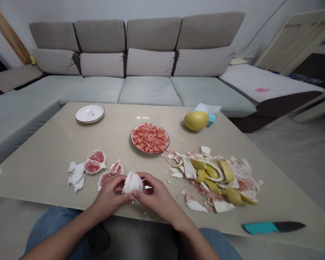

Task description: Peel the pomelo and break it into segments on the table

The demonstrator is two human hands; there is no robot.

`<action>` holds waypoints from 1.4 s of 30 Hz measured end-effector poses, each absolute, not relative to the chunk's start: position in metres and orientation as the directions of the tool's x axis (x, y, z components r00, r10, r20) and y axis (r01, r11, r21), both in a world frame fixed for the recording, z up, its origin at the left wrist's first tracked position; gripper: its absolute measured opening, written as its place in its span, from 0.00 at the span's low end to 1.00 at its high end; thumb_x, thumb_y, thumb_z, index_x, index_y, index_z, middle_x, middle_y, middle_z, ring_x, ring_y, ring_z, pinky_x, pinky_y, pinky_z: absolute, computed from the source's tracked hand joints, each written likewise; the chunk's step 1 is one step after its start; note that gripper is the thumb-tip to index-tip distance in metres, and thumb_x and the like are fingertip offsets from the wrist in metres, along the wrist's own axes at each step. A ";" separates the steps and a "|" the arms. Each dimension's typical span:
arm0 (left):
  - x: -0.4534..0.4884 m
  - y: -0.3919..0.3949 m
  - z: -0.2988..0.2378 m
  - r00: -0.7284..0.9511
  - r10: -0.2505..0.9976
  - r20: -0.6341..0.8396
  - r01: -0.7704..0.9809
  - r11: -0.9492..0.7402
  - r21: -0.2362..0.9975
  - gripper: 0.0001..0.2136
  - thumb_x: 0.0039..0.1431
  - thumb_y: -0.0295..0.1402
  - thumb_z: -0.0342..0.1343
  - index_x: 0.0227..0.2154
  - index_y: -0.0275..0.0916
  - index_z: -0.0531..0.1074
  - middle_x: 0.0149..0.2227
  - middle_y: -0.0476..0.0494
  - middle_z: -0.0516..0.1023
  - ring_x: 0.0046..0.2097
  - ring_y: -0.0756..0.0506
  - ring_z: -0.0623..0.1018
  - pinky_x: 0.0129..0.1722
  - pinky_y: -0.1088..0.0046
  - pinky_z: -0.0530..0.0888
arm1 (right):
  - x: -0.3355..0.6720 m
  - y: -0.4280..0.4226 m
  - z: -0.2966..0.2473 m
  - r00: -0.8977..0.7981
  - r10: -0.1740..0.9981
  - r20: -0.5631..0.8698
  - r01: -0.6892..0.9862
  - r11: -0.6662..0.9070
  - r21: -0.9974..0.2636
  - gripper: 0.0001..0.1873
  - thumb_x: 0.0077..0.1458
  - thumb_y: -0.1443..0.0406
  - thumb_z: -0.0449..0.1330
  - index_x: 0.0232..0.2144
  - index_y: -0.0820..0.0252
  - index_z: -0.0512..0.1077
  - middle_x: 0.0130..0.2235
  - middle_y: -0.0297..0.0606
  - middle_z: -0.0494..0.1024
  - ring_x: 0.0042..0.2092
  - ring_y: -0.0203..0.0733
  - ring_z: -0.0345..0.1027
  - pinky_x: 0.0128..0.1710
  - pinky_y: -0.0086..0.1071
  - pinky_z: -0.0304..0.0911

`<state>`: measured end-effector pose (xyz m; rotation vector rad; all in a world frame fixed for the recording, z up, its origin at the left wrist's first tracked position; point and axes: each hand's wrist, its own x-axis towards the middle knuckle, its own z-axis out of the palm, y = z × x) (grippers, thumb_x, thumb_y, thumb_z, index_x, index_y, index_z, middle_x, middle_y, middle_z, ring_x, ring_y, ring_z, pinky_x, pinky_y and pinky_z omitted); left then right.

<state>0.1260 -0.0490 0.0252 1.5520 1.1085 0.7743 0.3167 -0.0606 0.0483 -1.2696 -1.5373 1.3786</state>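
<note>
A peeled chunk of pomelo (pixel 133 182), covered in white pith, is held between both hands near the table's front edge. My left hand (pixel 113 195) grips its left side with the fingers curled round it. On the other side, my right hand (pixel 153 193) closes on it, thumb across the front. Just behind my left hand lie cut pomelo pieces (pixel 116 168) with pink flesh, partly hidden by the fingers. Further left are another pair of pomelo pieces (pixel 96 161) and a crumpled white scrap (pixel 77 176). Beyond the hands, a dark-rimmed plate (pixel 131 139) is heaped with pink pomelo flesh (pixel 150 138).
Yellow peel and membranes (pixel 216 177) are piled on the right of the table (pixel 119 124). A knife (pixel 273 227) with a teal handle lies at the front right. A whole pomelo (pixel 196 120) rests beside a tissue pack (pixel 211 118). Back left stands a white plate (pixel 89 113).
</note>
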 end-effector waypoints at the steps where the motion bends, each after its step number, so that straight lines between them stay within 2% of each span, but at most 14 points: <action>1: 0.125 -0.049 0.025 0.379 0.924 -0.055 0.273 -0.055 0.960 0.17 0.51 0.37 0.64 0.44 0.39 0.74 0.43 0.42 0.78 0.46 0.41 0.77 0.46 0.68 0.74 | 0.316 -0.061 0.048 -0.275 0.956 -0.102 0.201 -0.047 -0.978 0.21 0.50 0.65 0.63 0.48 0.58 0.71 0.45 0.39 0.76 0.41 0.40 0.70 0.38 0.30 0.68; 4: 0.122 -0.049 0.025 0.397 0.918 0.014 0.374 -0.175 0.911 0.18 0.49 0.38 0.66 0.44 0.41 0.75 0.45 0.41 0.77 0.46 0.39 0.76 0.45 0.66 0.74 | 0.314 -0.064 0.048 -0.268 0.960 -0.088 0.203 -0.033 -0.979 0.20 0.49 0.67 0.63 0.47 0.58 0.72 0.45 0.38 0.76 0.42 0.40 0.70 0.36 0.30 0.69; 7: 0.119 -0.049 0.027 0.410 0.903 0.128 0.486 -0.335 0.807 0.17 0.49 0.40 0.66 0.42 0.42 0.75 0.44 0.40 0.77 0.47 0.38 0.74 0.46 0.63 0.72 | 0.311 -0.065 0.049 -0.256 0.964 -0.075 0.201 -0.023 -0.979 0.18 0.49 0.68 0.61 0.45 0.58 0.72 0.44 0.38 0.75 0.42 0.40 0.70 0.33 0.28 0.71; 12: 0.115 -0.051 0.029 0.432 0.880 0.198 0.493 -0.414 0.765 0.18 0.51 0.43 0.65 0.42 0.40 0.74 0.40 0.41 0.77 0.44 0.40 0.74 0.44 0.65 0.71 | 0.309 -0.067 0.049 -0.300 0.954 -0.012 0.147 0.034 -0.989 0.22 0.47 0.72 0.60 0.46 0.56 0.71 0.45 0.37 0.72 0.43 0.39 0.70 0.36 0.27 0.73; 15: 0.114 -0.051 0.030 0.421 0.897 0.136 0.462 -0.341 0.819 0.20 0.50 0.43 0.66 0.43 0.40 0.74 0.42 0.40 0.77 0.43 0.41 0.74 0.41 0.68 0.72 | 0.311 -0.066 0.049 -0.341 0.940 0.003 0.116 0.046 -0.992 0.24 0.48 0.73 0.60 0.48 0.54 0.70 0.46 0.36 0.70 0.45 0.39 0.69 0.37 0.27 0.73; 20: 0.117 -0.050 0.034 0.410 0.911 -0.048 0.306 -0.088 0.948 0.20 0.51 0.44 0.64 0.45 0.40 0.75 0.43 0.42 0.78 0.43 0.42 0.76 0.41 0.71 0.73 | 0.317 -0.065 0.053 -0.363 0.931 -0.018 0.126 0.030 -0.992 0.22 0.51 0.70 0.61 0.49 0.54 0.72 0.44 0.36 0.70 0.42 0.37 0.68 0.33 0.23 0.70; 27: 0.120 -0.050 0.033 0.440 0.893 -0.093 0.101 0.053 0.993 0.26 0.51 0.53 0.60 0.44 0.37 0.77 0.38 0.42 0.79 0.40 0.42 0.76 0.39 0.69 0.74 | 0.317 -0.065 0.057 -0.350 0.936 -0.021 0.130 0.027 -0.991 0.26 0.46 0.74 0.58 0.49 0.55 0.71 0.43 0.36 0.70 0.43 0.38 0.67 0.32 0.23 0.69; 30: 0.122 -0.050 0.033 0.430 0.895 -0.118 0.055 0.104 0.993 0.25 0.48 0.50 0.64 0.44 0.37 0.76 0.39 0.42 0.80 0.42 0.41 0.77 0.41 0.68 0.75 | 0.313 -0.066 0.054 -0.319 0.948 -0.003 0.157 0.049 -0.986 0.25 0.44 0.73 0.60 0.47 0.55 0.71 0.44 0.37 0.71 0.43 0.39 0.68 0.34 0.25 0.70; 36: 0.123 -0.052 0.028 0.416 0.898 -0.144 0.046 0.138 0.989 0.22 0.44 0.38 0.70 0.44 0.39 0.75 0.43 0.41 0.77 0.46 0.39 0.77 0.45 0.65 0.76 | 0.307 -0.066 0.049 -0.235 0.972 0.009 0.203 0.059 -0.977 0.26 0.42 0.74 0.60 0.46 0.55 0.70 0.43 0.36 0.73 0.42 0.39 0.69 0.34 0.26 0.69; 39: 0.123 -0.052 0.023 0.436 0.891 -0.129 -0.067 0.175 0.982 0.24 0.44 0.35 0.70 0.46 0.42 0.72 0.46 0.42 0.76 0.49 0.40 0.76 0.48 0.64 0.75 | 0.308 -0.065 0.048 -0.239 0.971 0.025 0.147 0.061 -0.987 0.26 0.43 0.74 0.59 0.47 0.55 0.69 0.45 0.36 0.73 0.44 0.40 0.70 0.36 0.28 0.70; 42: 0.122 -0.051 0.025 0.425 0.896 -0.127 -0.221 0.239 0.946 0.32 0.39 0.36 0.73 0.50 0.45 0.68 0.49 0.41 0.73 0.51 0.39 0.75 0.45 0.65 0.76 | 0.309 -0.064 0.047 -0.263 0.962 0.068 0.039 0.081 -0.996 0.26 0.45 0.74 0.58 0.48 0.55 0.68 0.47 0.37 0.72 0.48 0.40 0.69 0.45 0.31 0.69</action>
